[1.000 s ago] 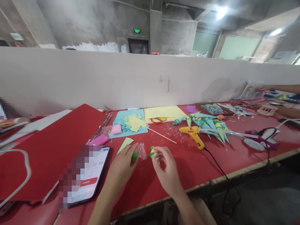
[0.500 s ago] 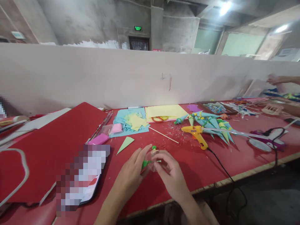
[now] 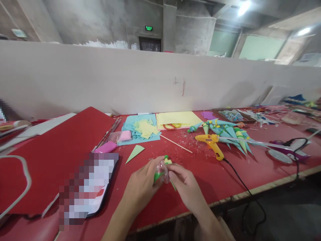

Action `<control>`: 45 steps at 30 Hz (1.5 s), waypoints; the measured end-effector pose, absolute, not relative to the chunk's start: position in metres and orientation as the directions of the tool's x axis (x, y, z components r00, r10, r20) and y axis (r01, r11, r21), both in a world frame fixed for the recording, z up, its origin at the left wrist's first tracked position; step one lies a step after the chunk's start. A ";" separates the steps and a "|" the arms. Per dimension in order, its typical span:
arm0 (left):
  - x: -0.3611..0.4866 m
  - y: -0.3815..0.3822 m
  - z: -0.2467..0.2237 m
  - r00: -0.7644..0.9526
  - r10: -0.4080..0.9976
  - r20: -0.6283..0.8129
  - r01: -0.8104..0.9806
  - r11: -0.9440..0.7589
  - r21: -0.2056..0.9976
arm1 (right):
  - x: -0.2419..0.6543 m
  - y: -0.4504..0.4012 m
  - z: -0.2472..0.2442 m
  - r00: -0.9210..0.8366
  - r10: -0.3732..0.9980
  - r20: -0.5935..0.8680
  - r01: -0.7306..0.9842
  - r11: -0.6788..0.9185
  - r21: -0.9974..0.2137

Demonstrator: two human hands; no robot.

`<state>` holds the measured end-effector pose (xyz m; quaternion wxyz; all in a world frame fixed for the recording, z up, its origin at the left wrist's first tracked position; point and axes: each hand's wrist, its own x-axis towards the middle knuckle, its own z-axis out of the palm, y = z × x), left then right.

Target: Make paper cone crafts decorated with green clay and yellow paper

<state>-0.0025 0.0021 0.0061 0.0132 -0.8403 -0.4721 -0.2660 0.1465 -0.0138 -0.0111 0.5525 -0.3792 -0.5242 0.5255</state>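
My left hand (image 3: 141,179) is closed around a small clear plastic bag (image 3: 165,176) with a soft green lump (image 3: 157,176) in it, perhaps modelling clay. My right hand (image 3: 186,182) pinches a small green cone-shaped piece (image 3: 174,185), its tip pointing down toward the table. Yellow trim (image 3: 168,161) and a little green ball (image 3: 166,157) show just above the fingers; how they join the cone is hidden. Both hands meet over the red tabletop. Left of them lies a flat light-green paper wedge (image 3: 135,153).
A yellow glue gun (image 3: 212,144) with a trailing cord lies on the right, before a pile of decorated blue paper cones (image 3: 227,130). A thin stick (image 3: 177,144), paper scraps (image 3: 145,129) and a pink packet (image 3: 107,146) lie behind my hands. At left is a phone (image 3: 100,187).
My right hand has turned and shifted slightly, so the green tip now shows below its fingers and the yellow trim shows more clearly. The other person's arm at far right has left view.
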 end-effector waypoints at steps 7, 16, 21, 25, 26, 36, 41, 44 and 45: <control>-0.001 0.001 0.006 0.465 0.791 0.398 0.790 -0.573 0.216 | 0.146 -0.013 -0.012 -0.132 0.968 0.216 -0.251 0.178 -0.951; -0.001 -0.003 0.009 0.487 0.818 0.306 0.775 -0.566 0.281 | 0.147 -0.015 -0.006 -0.182 0.948 0.262 -0.076 0.252 -0.965; 0.000 -0.002 0.009 0.507 0.804 0.311 0.767 -0.585 0.261 | 0.148 -0.015 -0.006 -0.150 0.947 0.285 -0.023 0.285 -0.958; 0.000 -0.001 0.011 0.522 0.796 0.306 0.780 -0.591 0.207 | 0.147 -0.015 -0.007 -0.149 0.943 0.298 -0.024 0.298 -0.954; 0.000 0.000 0.011 0.522 0.797 0.302 0.785 -0.588 0.196 | 0.147 -0.015 -0.006 -0.149 0.942 0.301 -0.015 0.302 -0.953; 0.001 0.000 0.010 0.518 0.816 0.257 0.809 -0.565 0.164 | 0.149 -0.018 -0.002 -0.132 0.920 0.368 0.187 0.388 -0.903; 0.001 0.000 0.008 0.515 0.818 0.255 0.802 -0.565 0.193 | 0.147 -0.017 -0.003 -0.112 0.910 0.398 0.191 0.413 -0.890; 0.000 0.001 0.007 0.515 0.790 0.332 0.784 -0.591 0.190 | 0.146 -0.017 -0.003 -0.097 0.913 0.395 0.167 0.407 -0.898; 0.000 0.002 0.007 0.516 0.773 0.368 0.777 -0.604 0.178 | 0.146 -0.017 -0.003 -0.089 0.915 0.393 0.159 0.403 -0.901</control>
